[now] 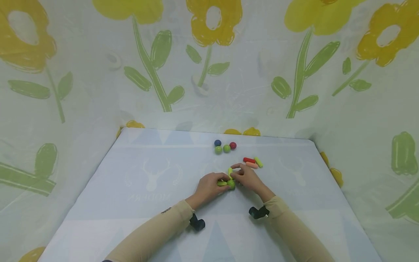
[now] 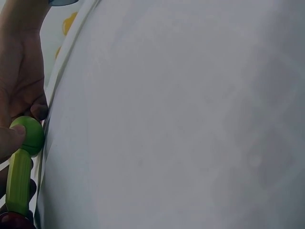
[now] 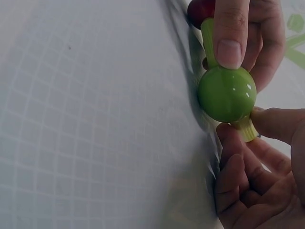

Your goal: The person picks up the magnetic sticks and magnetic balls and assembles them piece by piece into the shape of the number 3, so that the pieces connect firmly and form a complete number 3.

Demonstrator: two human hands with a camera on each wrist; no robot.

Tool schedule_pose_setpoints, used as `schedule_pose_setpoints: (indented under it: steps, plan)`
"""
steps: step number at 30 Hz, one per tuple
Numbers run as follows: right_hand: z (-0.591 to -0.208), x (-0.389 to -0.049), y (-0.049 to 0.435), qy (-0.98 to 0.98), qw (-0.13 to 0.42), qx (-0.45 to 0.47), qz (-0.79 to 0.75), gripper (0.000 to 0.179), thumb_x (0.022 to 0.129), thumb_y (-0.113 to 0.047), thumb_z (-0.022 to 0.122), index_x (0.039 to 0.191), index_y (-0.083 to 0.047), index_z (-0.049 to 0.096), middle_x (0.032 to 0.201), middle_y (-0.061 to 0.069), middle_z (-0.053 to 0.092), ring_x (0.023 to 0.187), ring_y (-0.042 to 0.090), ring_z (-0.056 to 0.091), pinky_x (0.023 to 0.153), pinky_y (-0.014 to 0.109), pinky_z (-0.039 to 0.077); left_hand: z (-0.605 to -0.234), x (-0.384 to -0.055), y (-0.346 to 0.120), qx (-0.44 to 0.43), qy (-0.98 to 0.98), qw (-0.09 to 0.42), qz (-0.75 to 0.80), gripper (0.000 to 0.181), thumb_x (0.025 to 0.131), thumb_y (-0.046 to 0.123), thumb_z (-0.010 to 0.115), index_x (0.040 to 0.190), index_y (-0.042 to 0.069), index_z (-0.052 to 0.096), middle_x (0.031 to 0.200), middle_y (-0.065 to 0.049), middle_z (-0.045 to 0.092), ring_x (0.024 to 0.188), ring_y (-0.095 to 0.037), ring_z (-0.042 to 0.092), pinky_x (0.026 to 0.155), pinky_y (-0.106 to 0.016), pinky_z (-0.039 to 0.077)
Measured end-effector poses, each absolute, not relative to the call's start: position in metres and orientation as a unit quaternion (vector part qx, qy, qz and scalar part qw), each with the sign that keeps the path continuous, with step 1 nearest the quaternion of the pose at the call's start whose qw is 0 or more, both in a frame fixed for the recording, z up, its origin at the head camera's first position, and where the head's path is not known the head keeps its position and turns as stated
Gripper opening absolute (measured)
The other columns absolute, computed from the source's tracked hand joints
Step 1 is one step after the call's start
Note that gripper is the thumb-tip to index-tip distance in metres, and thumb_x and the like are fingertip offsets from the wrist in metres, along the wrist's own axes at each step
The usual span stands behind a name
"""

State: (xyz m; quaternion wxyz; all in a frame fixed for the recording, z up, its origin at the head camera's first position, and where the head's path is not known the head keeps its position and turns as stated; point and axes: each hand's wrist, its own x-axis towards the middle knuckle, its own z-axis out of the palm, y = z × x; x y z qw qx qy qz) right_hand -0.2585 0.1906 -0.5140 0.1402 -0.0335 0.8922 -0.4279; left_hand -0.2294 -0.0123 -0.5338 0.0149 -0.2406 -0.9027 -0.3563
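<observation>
My left hand [image 1: 209,186] grips a piece made of a green ball [image 3: 227,94], a ribbed green stick [image 2: 18,181] and a dark red ball [image 3: 201,12] at the stick's far end. Its thumb lies against the green ball, where the stick meets it. From the other side comes my right hand [image 1: 247,177], whose thumb and finger pinch a short yellow-green stick [image 3: 247,130] right at the green ball. In the head view this stick [image 1: 230,172] points away toward the back of the table. The red ball is hidden behind my left hand there.
Behind the hands, a blue ball [image 1: 217,143], a red ball [image 1: 233,145] and two green balls [image 1: 227,148] sit together. Nearer my right hand lie a red stick [image 1: 249,160], an orange stick [image 1: 251,165] and a yellow-green stick [image 1: 258,162]. Flower-printed cloth walls surround the table [image 1: 108,203].
</observation>
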Motion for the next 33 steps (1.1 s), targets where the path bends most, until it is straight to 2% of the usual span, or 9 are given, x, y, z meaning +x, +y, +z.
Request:
schedule_pose_setpoints:
  steps: [8, 18, 21, 27, 33]
  plan:
    - [-0.514, -0.260, 0.192, 0.894, 0.130, -0.031, -0.427, 0.035, 0.098, -0.024, 0.068, 0.131, -0.013, 0.062, 0.097, 0.004, 0.069, 0.077, 0.020, 0.060, 0.068, 0.030, 0.051, -0.535, -0.230, -0.012, -0.242, -0.902, 0.016, -0.357, 0.027, 0.089, 0.035, 0.079, 0.113, 0.023, 0.077, 0.107, 0.012, 0.074, 0.088, -0.006, 0.060, 0.080, -0.028, 0.049]
    - [-0.515, -0.274, 0.196, 0.910, 0.076, -0.016, -0.407, 0.030, 0.099, -0.020, 0.065, 0.128, -0.012, 0.064, 0.102, 0.008, 0.067, 0.074, 0.021, 0.058, 0.062, 0.028, 0.050, -0.536, -0.231, -0.012, -0.240, -0.903, 0.011, -0.356, 0.026, 0.089, 0.035, 0.079, 0.113, 0.023, 0.077, 0.107, 0.013, 0.073, 0.088, -0.005, 0.059, 0.081, -0.028, 0.049]
    - [-0.516, -0.281, 0.194, 0.919, 0.060, -0.020, -0.390, 0.030, 0.100, -0.021, 0.064, 0.129, -0.013, 0.063, 0.104, 0.007, 0.069, 0.081, 0.021, 0.059, 0.067, 0.029, 0.051, -0.536, -0.231, -0.012, -0.240, -0.903, 0.014, -0.357, 0.026, 0.089, 0.034, 0.080, 0.112, 0.024, 0.077, 0.107, 0.013, 0.073, 0.088, -0.005, 0.060, 0.081, -0.028, 0.049]
    - [-0.515, -0.295, 0.190, 0.927, 0.032, -0.027, -0.372, 0.033, 0.100, -0.023, 0.064, 0.131, -0.014, 0.062, 0.113, 0.008, 0.070, 0.102, 0.024, 0.064, 0.086, 0.041, 0.053, -0.537, -0.231, -0.012, -0.245, -0.902, 0.020, -0.356, 0.026, 0.089, 0.035, 0.080, 0.112, 0.024, 0.077, 0.109, 0.012, 0.074, 0.089, -0.005, 0.061, 0.082, -0.028, 0.050]
    - [-0.516, -0.311, 0.185, 0.929, 0.038, -0.023, -0.368, 0.036, 0.101, -0.025, 0.064, 0.135, -0.016, 0.058, 0.117, 0.008, 0.068, 0.108, 0.025, 0.063, 0.093, 0.044, 0.051, -0.538, -0.231, -0.011, -0.245, -0.901, 0.021, -0.356, 0.026, 0.089, 0.037, 0.079, 0.112, 0.025, 0.077, 0.109, 0.012, 0.074, 0.089, -0.005, 0.061, 0.082, -0.027, 0.049]
